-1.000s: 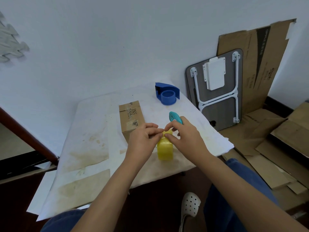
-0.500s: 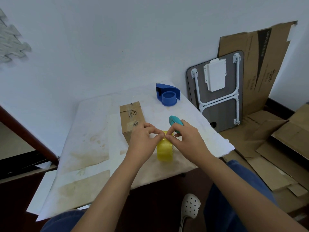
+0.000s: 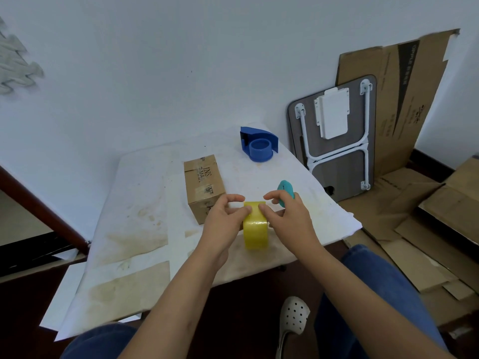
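Yellow tape roll [image 3: 255, 234] stands on edge at the table's [image 3: 134, 229] near rim; resting or held just above, can't tell. Its band faces the camera and its hole axis runs left-right. Left hand [image 3: 226, 220] and right hand [image 3: 289, 218] flank it, equally close, fingers curled, thumb tips pinching the top of the band. Likely hunting the loose end, so the peel runs along the band. Behind are a cardboard box [image 3: 204, 186] with its long axis pointing away and a teal cutter [image 3: 285, 189] by the right hand. The blue dispenser [image 3: 259, 147] is farthest.

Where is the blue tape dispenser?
In the head view, the blue tape dispenser sits near the far right corner of the table, beyond the cardboard box.
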Available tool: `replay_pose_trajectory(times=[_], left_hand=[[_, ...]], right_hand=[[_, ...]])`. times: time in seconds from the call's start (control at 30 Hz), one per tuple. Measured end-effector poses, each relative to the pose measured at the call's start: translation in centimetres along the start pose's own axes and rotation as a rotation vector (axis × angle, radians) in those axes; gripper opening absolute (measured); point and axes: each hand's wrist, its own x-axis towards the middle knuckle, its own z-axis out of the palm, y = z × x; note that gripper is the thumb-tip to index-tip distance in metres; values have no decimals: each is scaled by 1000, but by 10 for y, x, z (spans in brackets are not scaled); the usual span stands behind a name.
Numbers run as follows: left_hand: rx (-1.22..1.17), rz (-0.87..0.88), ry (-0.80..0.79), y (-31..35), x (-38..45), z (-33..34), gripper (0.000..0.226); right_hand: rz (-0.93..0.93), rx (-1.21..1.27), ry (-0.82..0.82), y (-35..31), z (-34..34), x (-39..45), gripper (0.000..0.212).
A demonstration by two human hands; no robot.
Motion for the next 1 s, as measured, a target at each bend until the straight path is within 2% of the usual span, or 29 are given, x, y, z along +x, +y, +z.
replay_pose_trajectory(times=[0.23, 0.37, 0.47, 0.57, 0.63, 0.73, 0.83, 0.9, 0.97, 1.0], left_hand=[[74, 21, -14, -6, -4, 5, 15], [60, 63, -56, 1, -2, 6, 19], [0, 32, -42, 3, 5, -4, 25], [31, 51, -15, 0, 11, -16, 26], [45, 68, 18, -1, 14, -23, 28], [74, 69, 38, -2, 17, -31, 28], [83, 62, 45, -1, 18, -38, 26], [87, 63, 42, -1, 18, -42, 25], [93, 67, 43, -3, 18, -45, 24], [96, 70, 45, -4, 19, -46, 25]], right_hand=[[48, 176, -7, -4, 0, -5, 27], [-79, 156, 17, -7, -11, 4, 33], [-277, -101, 34, -8, -21, 21, 39], [-476, -511, -73, 4, -24, 37, 47], [-532, -673, -172, 11, -21, 47, 56], [-528, -767, -225, 16, -15, 57, 60], [-477, -764, -296, 23, -9, 59, 55], [-440, -658, -313, 26, -7, 59, 41], [-384, -494, -249, 25, -12, 61, 27], [-350, -431, -200, 24, -16, 62, 29]])
